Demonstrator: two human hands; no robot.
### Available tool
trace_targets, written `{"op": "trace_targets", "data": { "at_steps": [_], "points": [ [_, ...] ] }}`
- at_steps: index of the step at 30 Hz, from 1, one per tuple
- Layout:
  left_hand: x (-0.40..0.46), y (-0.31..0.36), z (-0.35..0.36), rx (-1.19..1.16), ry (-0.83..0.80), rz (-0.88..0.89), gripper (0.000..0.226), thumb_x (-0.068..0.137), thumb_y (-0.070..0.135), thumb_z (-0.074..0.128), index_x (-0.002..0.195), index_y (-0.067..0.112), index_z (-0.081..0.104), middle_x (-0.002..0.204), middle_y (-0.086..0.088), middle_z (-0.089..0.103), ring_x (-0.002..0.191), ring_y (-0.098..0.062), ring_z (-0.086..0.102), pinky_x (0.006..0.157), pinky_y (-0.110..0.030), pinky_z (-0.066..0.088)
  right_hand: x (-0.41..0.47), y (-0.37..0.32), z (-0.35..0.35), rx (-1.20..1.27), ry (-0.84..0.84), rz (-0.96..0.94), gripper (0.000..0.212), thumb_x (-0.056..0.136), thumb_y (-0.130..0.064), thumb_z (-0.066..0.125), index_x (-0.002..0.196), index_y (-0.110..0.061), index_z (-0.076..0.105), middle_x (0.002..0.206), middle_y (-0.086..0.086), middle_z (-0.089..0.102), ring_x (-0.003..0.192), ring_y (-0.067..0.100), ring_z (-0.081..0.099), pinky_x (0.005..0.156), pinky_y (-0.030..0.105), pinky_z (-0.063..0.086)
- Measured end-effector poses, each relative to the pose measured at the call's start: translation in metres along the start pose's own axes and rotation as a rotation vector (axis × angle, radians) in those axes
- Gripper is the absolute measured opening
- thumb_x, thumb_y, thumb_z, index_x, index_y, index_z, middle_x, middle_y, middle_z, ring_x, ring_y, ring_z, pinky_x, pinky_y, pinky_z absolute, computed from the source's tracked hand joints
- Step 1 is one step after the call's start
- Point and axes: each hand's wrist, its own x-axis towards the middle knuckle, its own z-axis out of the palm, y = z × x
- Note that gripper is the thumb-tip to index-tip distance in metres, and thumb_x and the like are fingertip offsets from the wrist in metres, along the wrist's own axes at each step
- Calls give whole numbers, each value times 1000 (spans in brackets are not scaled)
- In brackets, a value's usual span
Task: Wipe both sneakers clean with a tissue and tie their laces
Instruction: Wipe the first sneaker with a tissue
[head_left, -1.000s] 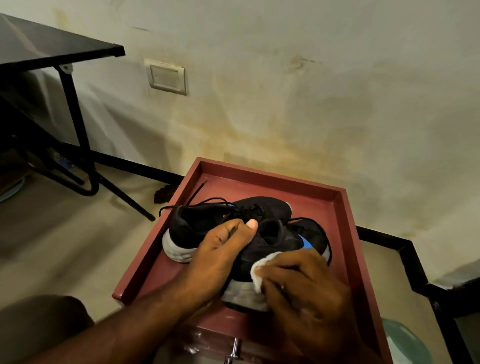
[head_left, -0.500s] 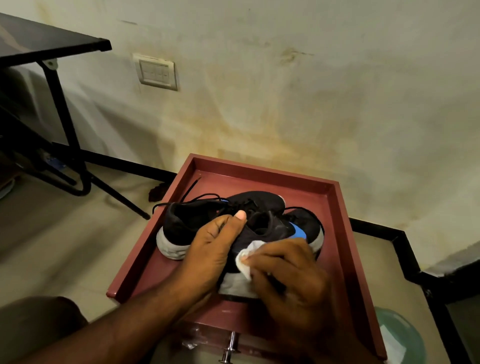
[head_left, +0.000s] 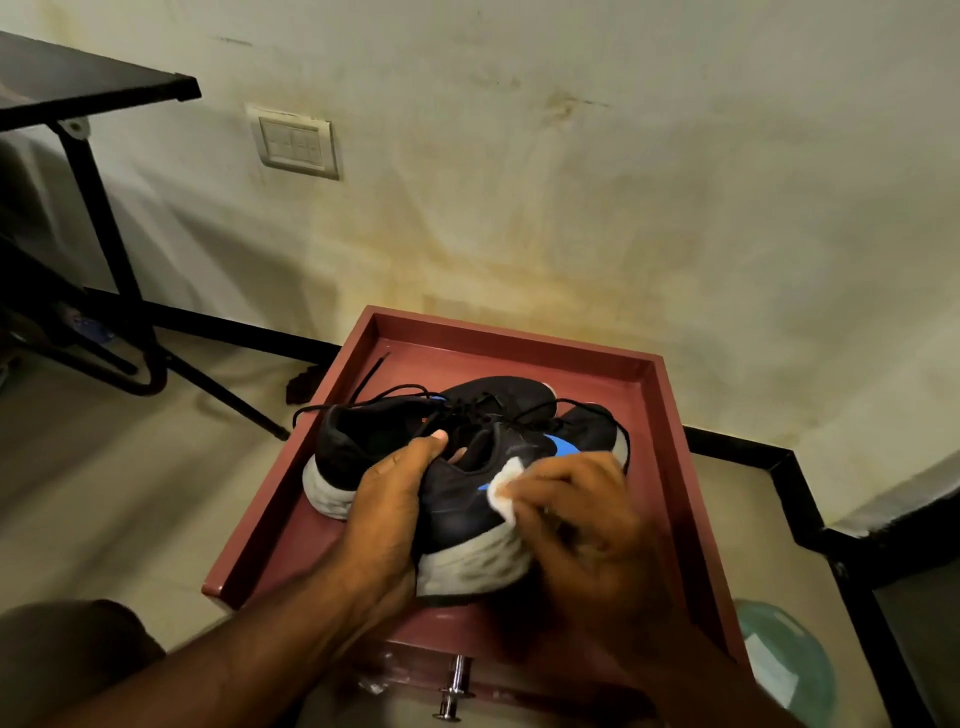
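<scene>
The left hand (head_left: 395, 499) grips the near sneaker (head_left: 467, 514); the right hand (head_left: 576, 519) pinches the tissue (head_left: 504, 486). Loose laces (head_left: 395, 400) beyond may snag.

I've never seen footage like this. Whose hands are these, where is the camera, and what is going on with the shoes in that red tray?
No machine here: a person wears a camera on the head, looking down at their own bare hands. The left hand has a grip on the near sneaker, black with a pale sole, thumb at its opening. The right hand presses a white tissue against its side, by a blue mark. A second sneaker lies behind it, laces loose. Both sit in a dark red tray with raised edges, close to a stained wall.
</scene>
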Motion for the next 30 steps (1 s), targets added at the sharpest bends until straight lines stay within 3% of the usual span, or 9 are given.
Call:
{"op": "trace_targets", "data": {
  "at_steps": [3,6,9,14,17,19,22,27,30],
  "points": [
    [-2,2,1,-37,13,-75,35,95,26,62,114,1,75,114,-22,75,109,-41,71,100,-50,55,8,37,-12,-136,138,279,14,88,-14,80,95,-27,79,98,-13,68,97,14,61,78,32,53],
    [-1,-1,-1,32,-11,-51,35,93,28,64,112,0,75,116,-26,73,114,-47,67,107,-60,49,2,43,-14,-169,142,331,16,88,-13,79,98,-26,79,97,-13,66,94,13,63,77,17,50],
    [4,4,-3,125,-15,8,35,98,30,63,105,-2,76,111,-24,75,110,-45,70,104,-56,52,-5,35,-11,-139,86,339,14,93,-16,75,103,-23,79,100,-12,66,95,9,65,76,25,56],
    [12,27,-19,484,-65,142,61,90,62,60,79,2,69,86,-18,74,88,-37,70,82,-40,60,-4,31,-12,-82,-2,352,16,94,-18,74,103,-30,78,104,-14,65,94,2,65,74,15,55],
    [17,30,-33,806,-58,220,71,81,82,55,73,14,73,85,-12,77,89,-32,75,90,-51,60,-9,29,-8,-115,-91,351,16,93,-19,75,99,-33,76,102,-16,62,93,1,63,73,10,50],
    [16,27,-34,999,-101,295,69,83,80,54,69,15,69,73,-6,73,75,-26,72,78,-50,61,-13,28,-4,-165,-155,377,16,92,-15,74,95,-32,74,100,-17,61,92,-3,60,72,7,46],
    [8,22,-27,1235,-156,418,61,85,74,46,65,18,60,59,5,59,54,-7,55,57,-30,45,-15,27,-2,-170,-193,399,17,92,-13,73,92,-30,73,99,-17,61,94,-6,58,73,4,42],
    [-15,26,-12,1761,-184,697,70,84,92,27,75,32,61,87,17,59,88,-1,53,75,-24,46,-13,27,-4,-205,-232,424,12,94,-20,70,94,-32,72,99,-19,58,90,-5,57,69,6,40],
    [-25,4,-3,1967,-225,822,81,79,95,36,91,26,77,130,0,65,121,-21,57,100,-41,50,-12,27,-2,-229,-245,440,9,95,-23,68,95,-31,72,99,-18,58,88,-6,56,68,5,39]
  ]
}}
